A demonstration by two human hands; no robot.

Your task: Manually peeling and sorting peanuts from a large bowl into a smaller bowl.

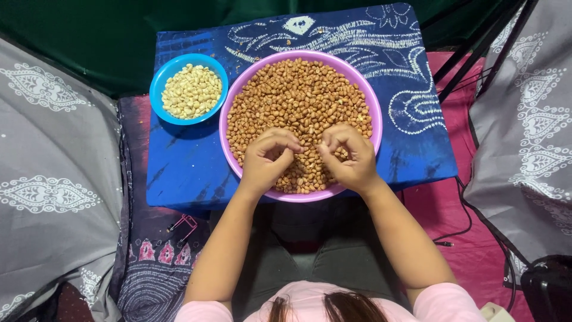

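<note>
A wide pink basin [229,101] full of brown unpeeled peanuts [298,95] sits on a blue patterned cloth. My left hand [268,161] and my right hand [351,156] rest over the near part of the nut pile, fingers curled inward and fingertips pinched together. Each hand seems to pinch peanuts between thumb and fingers, though the nuts inside the grip are mostly hidden. A small blue bowl [159,83] of pale peeled peanuts [192,90] stands just left of the basin.
The blue patterned cloth [411,71] covers a low table. Grey patterned fabric [53,179] hangs on both sides. Pink cloth [453,214] with a black cable lies at the right, and a dark object [548,286] sits at the bottom right corner.
</note>
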